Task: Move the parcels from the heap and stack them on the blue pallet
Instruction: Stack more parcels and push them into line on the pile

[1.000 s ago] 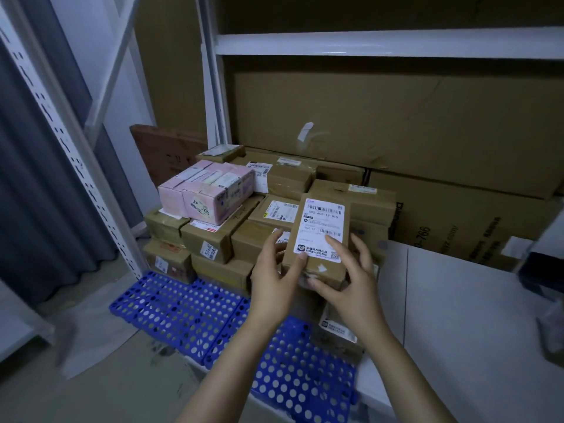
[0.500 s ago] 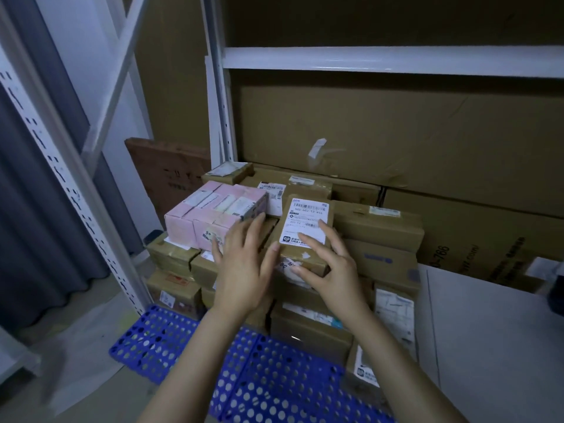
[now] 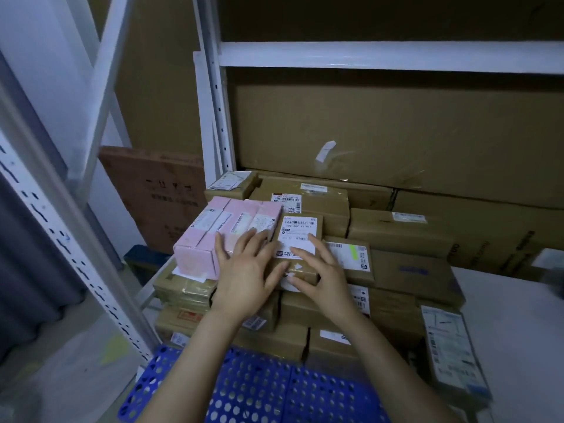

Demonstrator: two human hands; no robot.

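Note:
A small brown parcel [image 3: 300, 236] with a white barcode label lies on top of the stacked brown parcels [image 3: 393, 264] on the blue perforated pallet [image 3: 262, 389]. My left hand [image 3: 247, 270] lies flat with spread fingers against the parcel's left side, partly over the pink boxes [image 3: 225, 236] beside it. On the parcel's top and near edge rests my right hand [image 3: 320, 273], fingers straight. Neither hand curls round the parcel.
White metal racking uprights [image 3: 210, 117] and a shelf beam [image 3: 390, 58] frame the stack. Large flat cartons [image 3: 396, 132] stand behind it. A white surface [image 3: 512, 315] lies at the right, a dark curtain [image 3: 27, 254] at the left, grey floor [image 3: 70, 361] below.
The labelled parcel went from held in front of me onto the top of the stack beside the pink boxes. My hands now lie flat on it, and the view has moved closer.

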